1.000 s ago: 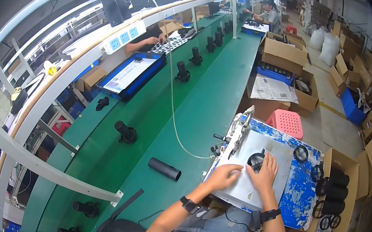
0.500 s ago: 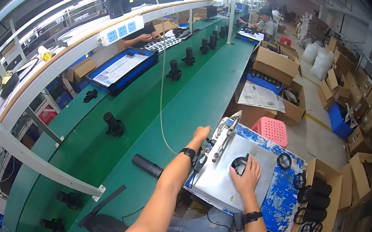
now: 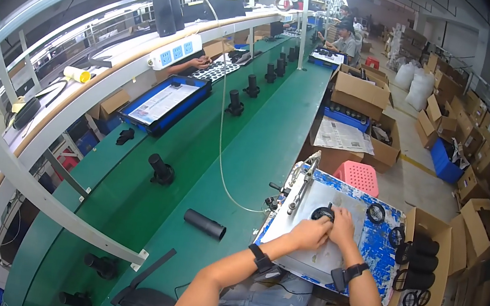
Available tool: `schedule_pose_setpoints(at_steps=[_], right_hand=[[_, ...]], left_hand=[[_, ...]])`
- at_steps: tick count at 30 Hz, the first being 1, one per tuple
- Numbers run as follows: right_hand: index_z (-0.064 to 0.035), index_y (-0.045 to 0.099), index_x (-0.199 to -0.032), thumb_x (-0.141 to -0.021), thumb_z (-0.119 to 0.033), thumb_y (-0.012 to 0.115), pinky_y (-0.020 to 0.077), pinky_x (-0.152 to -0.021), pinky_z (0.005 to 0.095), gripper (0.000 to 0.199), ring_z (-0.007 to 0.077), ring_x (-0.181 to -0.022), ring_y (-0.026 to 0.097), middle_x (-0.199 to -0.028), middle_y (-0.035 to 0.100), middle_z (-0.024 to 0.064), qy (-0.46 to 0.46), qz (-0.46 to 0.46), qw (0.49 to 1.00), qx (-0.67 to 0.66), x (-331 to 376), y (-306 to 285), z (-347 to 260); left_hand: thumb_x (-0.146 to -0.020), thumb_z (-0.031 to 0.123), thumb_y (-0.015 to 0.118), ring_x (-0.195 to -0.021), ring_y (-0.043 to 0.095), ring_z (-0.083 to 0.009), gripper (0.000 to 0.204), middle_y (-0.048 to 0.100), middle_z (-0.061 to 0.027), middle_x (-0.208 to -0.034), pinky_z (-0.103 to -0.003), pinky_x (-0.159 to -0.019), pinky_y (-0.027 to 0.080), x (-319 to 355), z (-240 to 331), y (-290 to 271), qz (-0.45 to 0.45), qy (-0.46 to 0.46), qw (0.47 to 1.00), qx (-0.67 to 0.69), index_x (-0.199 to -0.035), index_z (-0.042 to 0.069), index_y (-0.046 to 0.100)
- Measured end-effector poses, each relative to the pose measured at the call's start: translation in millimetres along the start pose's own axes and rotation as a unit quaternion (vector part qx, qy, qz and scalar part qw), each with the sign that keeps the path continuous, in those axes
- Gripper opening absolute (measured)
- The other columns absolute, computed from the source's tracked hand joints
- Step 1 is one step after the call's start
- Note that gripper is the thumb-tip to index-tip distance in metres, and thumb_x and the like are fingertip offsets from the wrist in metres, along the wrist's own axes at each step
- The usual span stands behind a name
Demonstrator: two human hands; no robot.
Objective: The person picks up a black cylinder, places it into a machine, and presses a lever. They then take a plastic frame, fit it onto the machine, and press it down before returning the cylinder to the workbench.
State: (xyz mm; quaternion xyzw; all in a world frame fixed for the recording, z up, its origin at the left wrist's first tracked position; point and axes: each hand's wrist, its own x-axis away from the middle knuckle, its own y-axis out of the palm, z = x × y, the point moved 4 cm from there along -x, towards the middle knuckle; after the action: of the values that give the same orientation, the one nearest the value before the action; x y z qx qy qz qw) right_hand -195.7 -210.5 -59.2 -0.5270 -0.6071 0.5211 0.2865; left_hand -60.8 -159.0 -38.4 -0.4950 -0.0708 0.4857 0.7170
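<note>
A small black round part (image 3: 324, 212) lies on the grey plate of a blue-edged work board (image 3: 378, 251) in front of me. My left hand (image 3: 311, 232) and my right hand (image 3: 342, 226) meet just behind that part, fingers curled against it. A metal clamp fixture (image 3: 303, 182) stands at the board's left edge. A black ring (image 3: 376, 213) lies on the board to the right of my hands.
A black tube (image 3: 204, 224) lies on the green conveyor belt (image 3: 246, 147), with several black upright parts farther along it. A cardboard box (image 3: 426, 282) of black cylinders and rings stands at my right. A pink stool (image 3: 358, 176) and more boxes are beyond. Other people work farther along.
My left hand has come back from the clamp fixture at the board's left edge and joined the right hand at the black round part in the middle of the board.
</note>
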Motion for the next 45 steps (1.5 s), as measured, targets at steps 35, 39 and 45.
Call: schedule_pose_setpoints(at_steps=[35,39,45], right_hand=[[-0.0104,0.072,-0.105,-0.075,-0.024,0.067,0.0536,-0.086,0.037,0.033,0.0268,-0.107,0.065,-0.114,0.067,0.0129,0.129,-0.263,0.901,0.321,-55.1,9.7,-18.6],[-0.0095,0.072,-0.107,-0.076,-0.022,0.064,0.0522,-0.088,0.0358,0.035,0.0261,-0.108,0.064,-0.117,0.066,0.013,0.103,-0.313,0.883,0.335,-57.1,16.7,-4.0],[-0.0068,0.074,-0.1,-0.071,-0.023,0.065,0.0528,-0.086,0.0376,0.034,0.0287,-0.103,0.066,-0.108,0.068,0.0161,0.069,-0.313,0.893,0.315,-61.6,19.5,-8.0]], left_hand=[[-0.09,0.035,0.057,-0.087,0.067,-0.0305,0.035,0.064,-0.0134,-0.101,-0.042,-0.076,0.054,1.4,-46.1,36.5,-0.137,-0.011,0.984,-0.117,-0.101,0.002,0.064],[-0.092,0.037,0.053,-0.089,0.067,-0.0299,0.037,0.062,-0.0135,-0.106,-0.042,-0.076,0.053,4.5,-42.4,37.3,-0.136,0.021,0.983,-0.119,-0.104,0.003,0.062],[-0.093,0.04,0.053,-0.086,0.067,-0.0295,0.039,0.063,-0.0135,-0.103,-0.042,-0.073,0.053,7.4,-45.5,39.8,-0.138,-0.009,0.984,-0.113,-0.101,0.004,0.063]])
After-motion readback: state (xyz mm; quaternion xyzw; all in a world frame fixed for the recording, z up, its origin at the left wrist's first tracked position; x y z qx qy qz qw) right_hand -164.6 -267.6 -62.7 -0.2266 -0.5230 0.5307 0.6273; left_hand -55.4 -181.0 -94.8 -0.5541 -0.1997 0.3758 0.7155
